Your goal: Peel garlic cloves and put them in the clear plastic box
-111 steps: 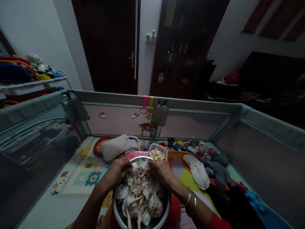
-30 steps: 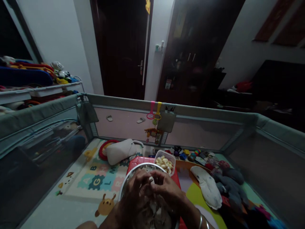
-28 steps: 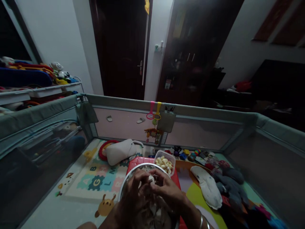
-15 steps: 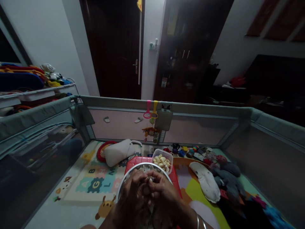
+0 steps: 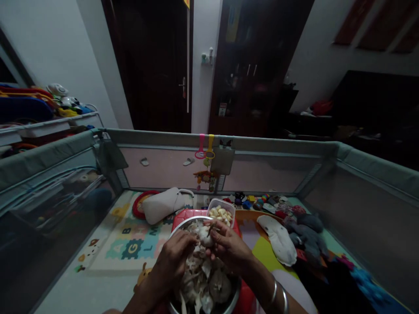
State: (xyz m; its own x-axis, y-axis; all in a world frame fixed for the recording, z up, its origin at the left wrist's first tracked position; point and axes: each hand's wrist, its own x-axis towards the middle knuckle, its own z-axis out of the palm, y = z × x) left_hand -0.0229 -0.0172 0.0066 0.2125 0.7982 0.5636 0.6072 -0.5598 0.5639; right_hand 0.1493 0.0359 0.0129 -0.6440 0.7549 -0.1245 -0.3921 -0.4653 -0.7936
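Note:
A garlic bulb (image 5: 205, 237) with papery skin is held in the fingers of my right hand (image 5: 231, 248), above a metal bowl (image 5: 237, 294). My left hand (image 5: 175, 255) is beside it on the left, fingertips pinched together; whatever they may grip is too small to make out. Inside the bowl lie loose garlic skins (image 5: 194, 279) and a whole garlic bulb (image 5: 220, 285). Just behind the bowl, peeled garlic cloves (image 5: 220, 213) fill much of a clear plastic container (image 5: 233, 213). Bowl and container rest on a red padded surface (image 5: 190, 213).
A padded playpen rail (image 5: 157, 135) with mesh sides surrounds the play mat (image 5: 108, 266). To the left lies a white bag-like item (image 5: 162, 205). On the right are a white cushion (image 5: 278, 240), a grey plush toy (image 5: 309, 244) and several small toys.
My hands have moved apart, and the garlic bulb now shows in the right one. The bowl's contents are more visible. The whole view has shifted slightly.

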